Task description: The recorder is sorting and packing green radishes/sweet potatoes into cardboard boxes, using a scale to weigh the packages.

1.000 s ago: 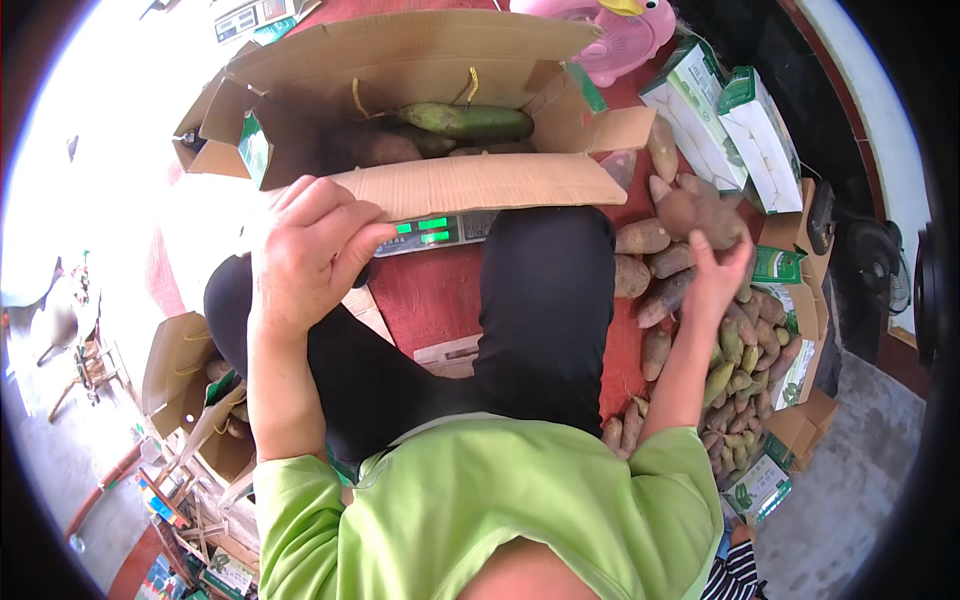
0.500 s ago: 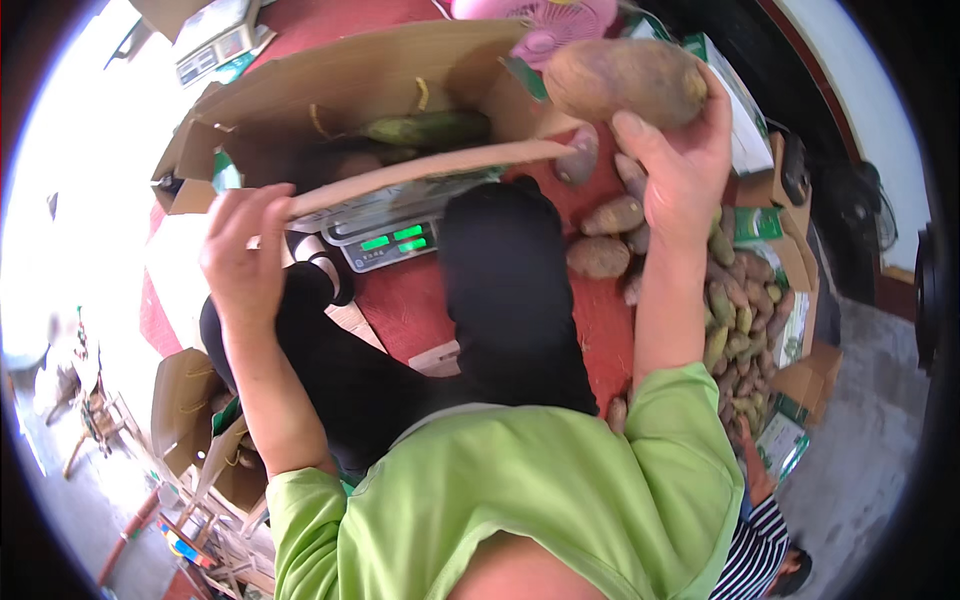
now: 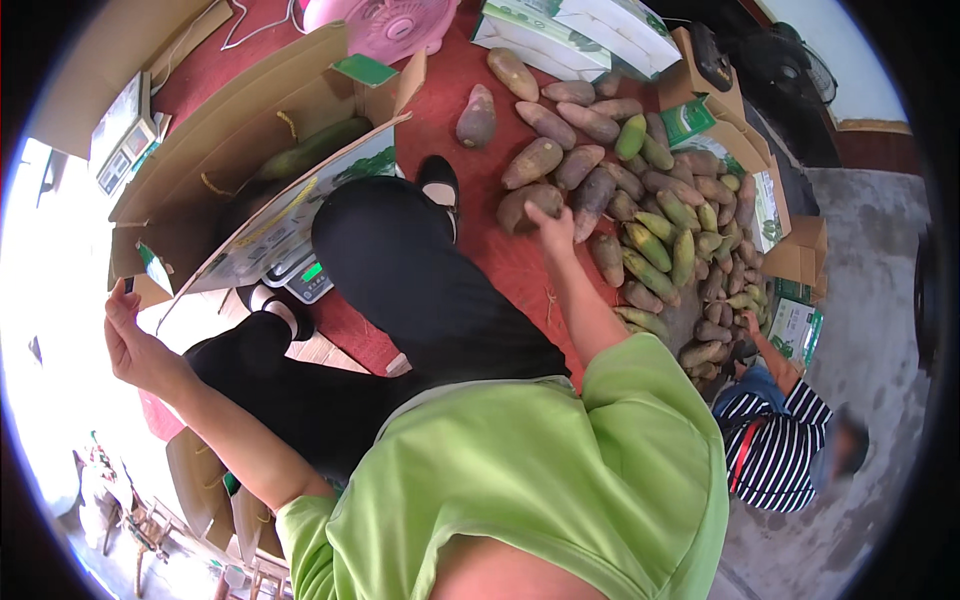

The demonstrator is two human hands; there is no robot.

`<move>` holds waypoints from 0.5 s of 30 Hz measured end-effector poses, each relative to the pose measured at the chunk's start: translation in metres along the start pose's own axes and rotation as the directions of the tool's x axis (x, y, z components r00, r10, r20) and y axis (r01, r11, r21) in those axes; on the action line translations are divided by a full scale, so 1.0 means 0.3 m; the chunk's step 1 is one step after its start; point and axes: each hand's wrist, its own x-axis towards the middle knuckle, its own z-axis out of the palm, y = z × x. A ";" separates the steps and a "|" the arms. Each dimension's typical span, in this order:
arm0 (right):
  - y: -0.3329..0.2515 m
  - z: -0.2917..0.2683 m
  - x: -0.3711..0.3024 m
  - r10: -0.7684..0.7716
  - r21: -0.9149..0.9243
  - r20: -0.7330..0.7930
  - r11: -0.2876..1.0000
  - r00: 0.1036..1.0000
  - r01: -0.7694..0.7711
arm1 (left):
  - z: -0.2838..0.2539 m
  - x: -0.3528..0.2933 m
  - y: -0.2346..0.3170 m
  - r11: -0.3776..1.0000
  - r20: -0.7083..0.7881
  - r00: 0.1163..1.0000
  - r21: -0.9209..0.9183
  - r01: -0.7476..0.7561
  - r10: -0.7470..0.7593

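My right hand point(image 3: 557, 228) is closed on a brown, oblong root vegetable point(image 3: 522, 209) at the near left edge of a large heap of brown, purplish and green root vegetables point(image 3: 655, 228). Out to the left, my left hand point(image 3: 142, 348) is raised with fingers pinched together, just below the near corner of an open carton point(image 3: 215, 150). A small dark thing shows at its fingertips; I cannot make out whether they hold it. Inside the carton, a green vegetable point(image 3: 312, 150) lies beside a dark shadowed area. The carton rests over a digital scale point(image 3: 303, 278) with a lit green display.
A pink fan point(image 3: 385, 22) stands beyond the carton, and another scale point(image 3: 122, 130) at far left. White boxes point(image 3: 560, 40) sit behind the heap. Opened cartons point(image 3: 795, 245) border it on the right, where a co-worker in a striped shirt point(image 3: 770, 440) reaches in.
My right hand has come down from holding a large root vegetable in the air to the heap's edge. My left hand has moved left, off the carton's upper edge. The view has shifted right.
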 end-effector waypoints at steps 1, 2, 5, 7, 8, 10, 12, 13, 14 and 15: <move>0.071 -0.032 0.012 0.024 -0.020 -0.031 1.000 0.999 -0.024 | 0.009 0.001 0.000 1.000 0.007 1.000 -0.010 -0.004 0.004; 0.155 -0.063 0.032 0.025 -0.015 -0.038 1.000 0.999 -0.025 | 0.008 -0.001 0.000 1.000 -0.012 1.000 -0.017 0.009 -0.009; 0.383 -0.152 0.104 0.063 -0.200 -0.105 0.976 0.992 -0.083 | 0.006 -0.001 -0.007 0.998 -0.022 0.999 -0.052 0.043 -0.044; 0.441 -0.195 0.128 0.099 -0.302 -0.197 0.940 0.975 -0.157 | 0.006 0.008 -0.025 0.996 -0.012 0.998 -0.065 0.067 -0.068; 0.444 -0.209 0.132 0.103 -0.293 -0.211 0.942 0.972 -0.164 | 0.005 0.010 -0.030 0.998 0.006 0.999 -0.045 0.040 -0.040; 0.440 -0.222 0.144 0.093 -0.402 -0.275 0.893 0.957 -0.203 | 0.009 0.012 -0.030 0.996 0.019 0.998 -0.064 0.054 -0.053; 0.424 -0.223 0.161 0.121 -0.465 -0.302 0.847 0.946 -0.257 | 0.019 0.006 -0.018 0.997 0.002 0.998 -0.039 0.069 -0.069; 0.427 -0.229 0.172 0.143 -0.529 -0.321 0.793 0.936 -0.302 | 0.024 0.005 -0.013 0.997 0.012 0.998 -0.043 0.066 -0.065; 0.433 -0.236 0.177 0.145 -0.522 -0.329 0.795 0.933 -0.308 | 0.027 0.004 -0.012 0.997 0.025 0.998 -0.040 0.064 -0.063; 0.438 -0.241 0.181 0.169 -0.505 -0.314 0.804 0.934 -0.315 | 0.033 0.003 -0.012 0.997 0.037 0.997 -0.038 0.062 -0.061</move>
